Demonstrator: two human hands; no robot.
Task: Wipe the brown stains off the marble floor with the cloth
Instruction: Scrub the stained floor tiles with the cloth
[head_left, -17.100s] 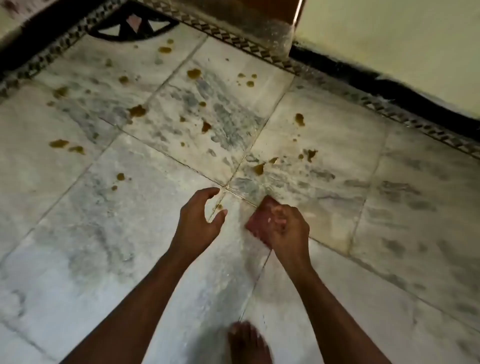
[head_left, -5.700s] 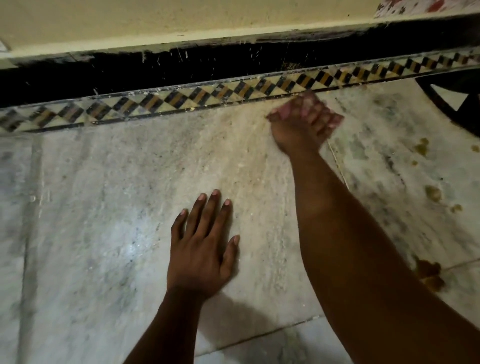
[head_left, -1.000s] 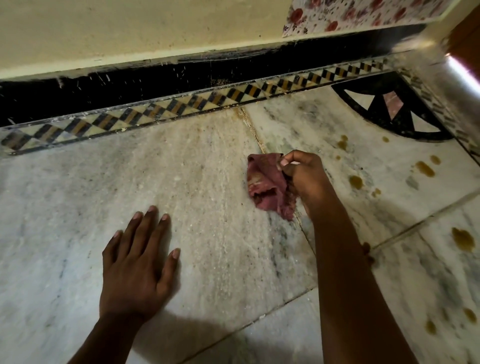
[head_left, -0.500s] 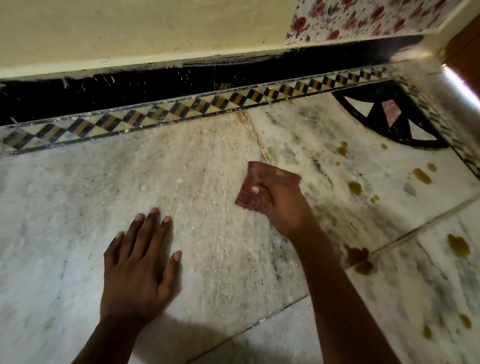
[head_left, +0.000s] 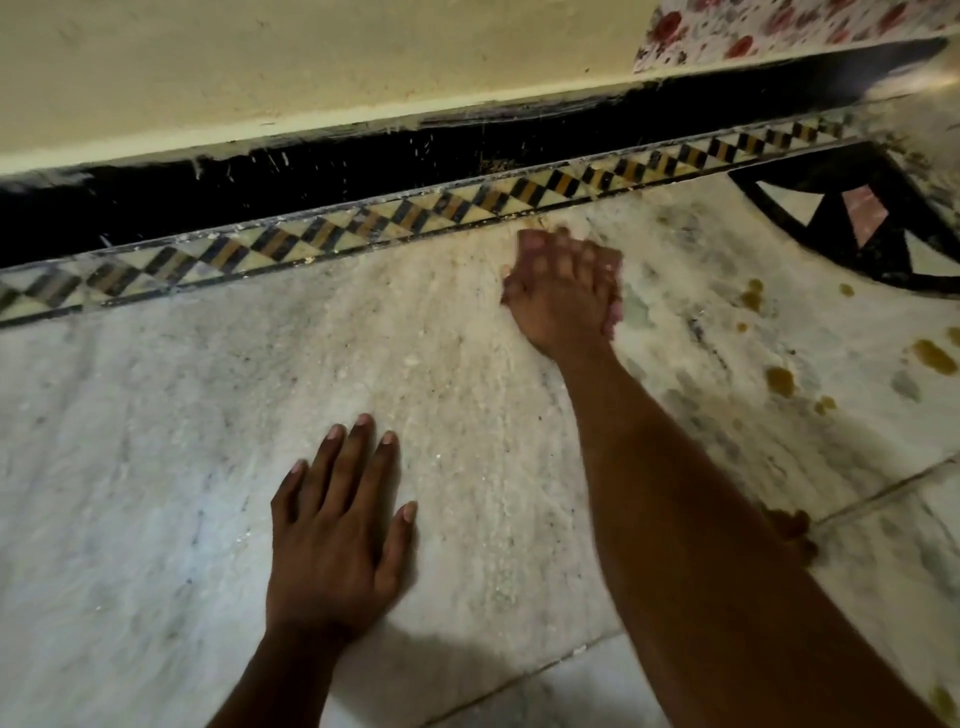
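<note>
She kneels low, left hand (head_left: 332, 535) spread flat on the marble floor (head_left: 156, 415) as a prop, fingers apart and holding nothing. The right hand (head_left: 563, 291) is blurred, pressed to the slab just short of the checkered border strip (head_left: 363, 228); whether its grip is closed I cannot tell, and the cloth is not visible, presumably bunched under that palm. The marble to the left of that hand and back toward her looks clean of brown. To its right much remains: brown stains (head_left: 779, 379) dotted toward the black corner inlay (head_left: 841, 218), and a larger brown patch (head_left: 792, 530) beside her forearm by the tile joint. I'd judge the job partly done.
</note>
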